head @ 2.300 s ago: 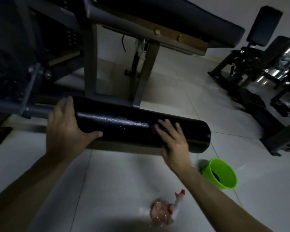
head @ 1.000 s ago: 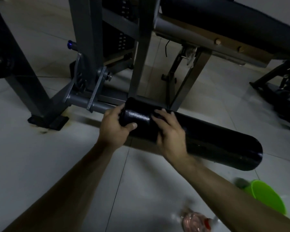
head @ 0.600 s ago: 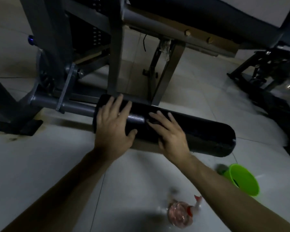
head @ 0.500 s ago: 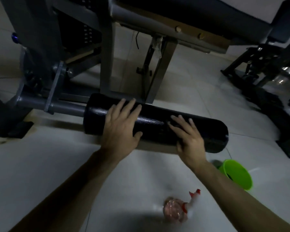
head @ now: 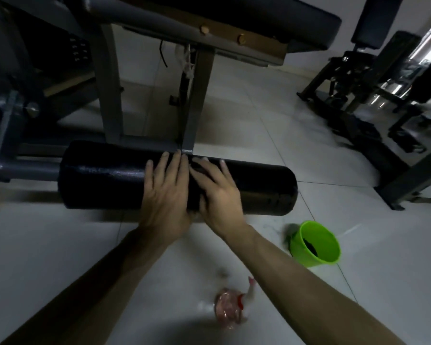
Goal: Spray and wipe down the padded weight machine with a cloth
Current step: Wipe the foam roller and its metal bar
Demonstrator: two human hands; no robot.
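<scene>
Hands converged mid-way along pad (head: 97, 178) since last frame: left hand (head: 164, 192) and right hand (head: 217, 195) lie flat, fingers straight, side by side, gripping nothing. Pad sits under both palms. I judge it firm foam with slick skin that may spin, so press from top. Can't make out a cloth.

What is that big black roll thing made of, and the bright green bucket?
The big black cylindrical roller pad probably is foam under shiny pebbled vinyl: small highlights glint off its grainy surface. The bright green bucket looks like smooth moulded plastic: even colour, thin rim.
</scene>
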